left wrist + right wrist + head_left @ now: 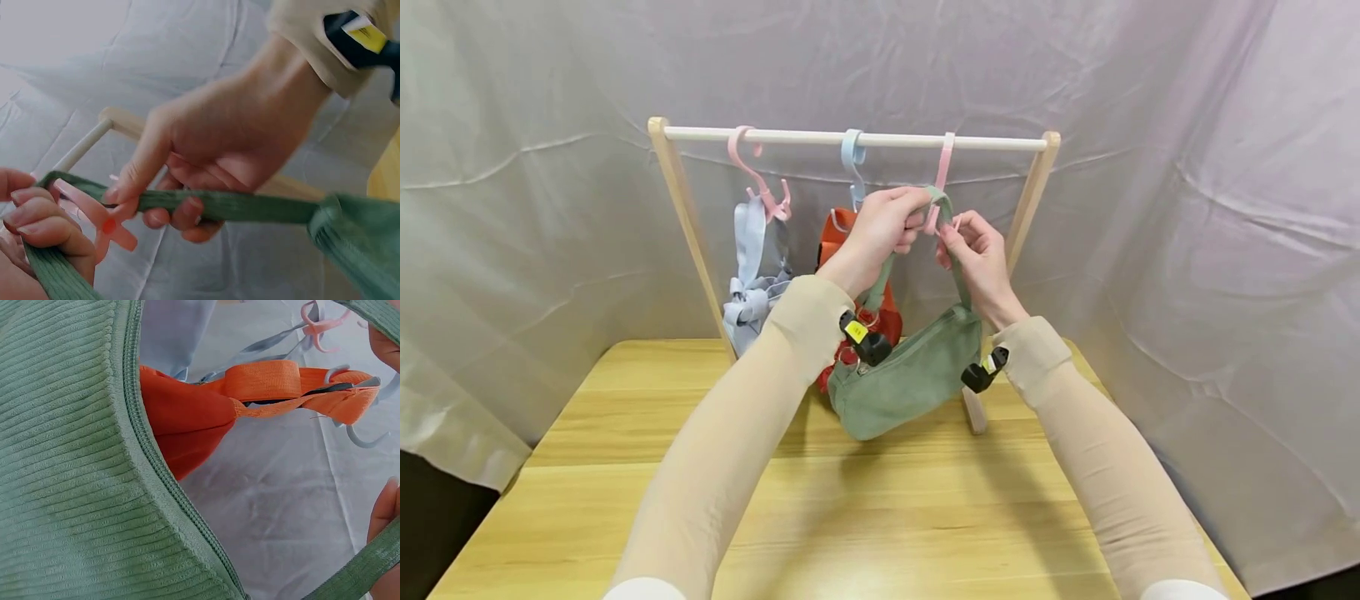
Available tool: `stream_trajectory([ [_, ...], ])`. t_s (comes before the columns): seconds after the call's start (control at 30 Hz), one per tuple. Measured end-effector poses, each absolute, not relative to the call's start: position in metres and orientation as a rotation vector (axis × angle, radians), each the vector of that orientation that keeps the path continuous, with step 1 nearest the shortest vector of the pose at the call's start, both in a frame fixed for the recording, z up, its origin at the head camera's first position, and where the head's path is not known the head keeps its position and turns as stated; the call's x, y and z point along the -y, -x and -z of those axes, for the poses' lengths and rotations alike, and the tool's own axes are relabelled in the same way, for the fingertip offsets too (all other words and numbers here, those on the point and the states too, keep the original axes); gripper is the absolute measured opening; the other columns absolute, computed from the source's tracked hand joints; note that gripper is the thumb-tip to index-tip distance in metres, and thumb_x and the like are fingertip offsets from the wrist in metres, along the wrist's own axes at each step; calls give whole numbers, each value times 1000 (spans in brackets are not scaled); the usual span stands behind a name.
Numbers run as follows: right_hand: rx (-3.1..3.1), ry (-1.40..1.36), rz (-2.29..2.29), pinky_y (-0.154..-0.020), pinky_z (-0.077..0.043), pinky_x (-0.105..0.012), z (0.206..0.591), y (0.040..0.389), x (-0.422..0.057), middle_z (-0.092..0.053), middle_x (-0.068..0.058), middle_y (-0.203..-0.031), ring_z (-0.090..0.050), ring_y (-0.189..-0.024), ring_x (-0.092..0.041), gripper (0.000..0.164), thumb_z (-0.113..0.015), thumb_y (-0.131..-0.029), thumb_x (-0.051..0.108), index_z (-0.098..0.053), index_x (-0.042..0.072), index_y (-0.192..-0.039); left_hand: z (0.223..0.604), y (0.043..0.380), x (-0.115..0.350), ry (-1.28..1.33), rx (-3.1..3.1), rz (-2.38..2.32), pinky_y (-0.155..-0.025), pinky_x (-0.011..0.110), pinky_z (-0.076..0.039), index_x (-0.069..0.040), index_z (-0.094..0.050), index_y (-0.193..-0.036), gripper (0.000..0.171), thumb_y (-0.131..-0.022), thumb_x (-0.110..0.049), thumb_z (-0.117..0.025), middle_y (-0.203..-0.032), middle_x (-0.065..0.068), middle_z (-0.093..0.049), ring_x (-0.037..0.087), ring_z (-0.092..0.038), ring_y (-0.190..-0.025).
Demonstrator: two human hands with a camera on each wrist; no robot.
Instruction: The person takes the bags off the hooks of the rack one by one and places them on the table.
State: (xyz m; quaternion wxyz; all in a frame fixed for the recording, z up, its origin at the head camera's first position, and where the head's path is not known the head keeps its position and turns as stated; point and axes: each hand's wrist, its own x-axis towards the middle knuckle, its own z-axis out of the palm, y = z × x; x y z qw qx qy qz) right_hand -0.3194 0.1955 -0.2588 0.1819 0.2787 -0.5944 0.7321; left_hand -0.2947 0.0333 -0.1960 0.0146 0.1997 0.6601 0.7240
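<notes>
A green corduroy bag (917, 375) with a zip hangs by its strap (250, 206) from both hands, in front of the rack. My left hand (886, 227) grips the strap's upper left part. On the other side, my right hand (981, 258) pinches the strap between thumb and fingers. Between the hands, a pink hook (945, 162) hangs from the rail; its prongs (109, 225) are against the strap. Whether the hook bears the strap's weight I cannot tell. In the right wrist view the bag's zipped side (169, 481) fills the left, with fingers at the right edge.
The wooden rack's white rail (805, 137) also carries another pink hook (767, 200) with a light blue-grey bag (748, 283), and a blue hook (853, 158) with an orange-red bag (187, 419). Below is a wooden table (880, 517); grey curtains (1187, 250) surround it.
</notes>
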Motion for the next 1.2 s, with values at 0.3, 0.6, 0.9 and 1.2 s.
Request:
stream_trajectory([
  [0.3, 1677, -767, -2037, -57, -45, -19, 255, 317, -198, -65, 5, -62, -57, -56, -6, 29, -56, -95, -10, -59, 16, -83, 203, 293, -31, -687, -2119, -2216, -50, 23, -23, -10, -70, -109, 20, -102, -22, -56, -58, -6, -38, 9, -26, -47],
  [0.6, 1784, -666, -2084, -66, -47, -17, 249, 313, -204, -63, 10, -66, -59, -61, -4, 32, -57, -94, -8, -66, 21, -83, 207, 290, -27, -754, -2165, -2184, -50, 23, -25, -5, -67, -112, 23, -103, -21, -53, -60, -5, -39, 10, -28, -48],
  [0.9, 1790, -750, -2114, -67, -45, -20, 242, 312, -211, -58, 8, -66, -53, -63, -7, 28, -54, -98, 0, -65, 16, -78, 210, 294, -27, -787, -2171, -2178, -50, 23, -26, -4, -66, -118, 27, -105, -23, -52, -62, -5, -40, 10, -29, -48],
  [1.2, 1975, -602, -2120, -67, -45, -24, 230, 314, -214, -50, 7, -59, -40, -57, -8, 41, -47, -107, 24, -71, 23, -73, 214, 295, -22, -750, -2187, -2164, -48, 23, -23, -4, -66, -114, 25, -105, -24, -53, -61, -5, -39, 9, -27, -48],
])
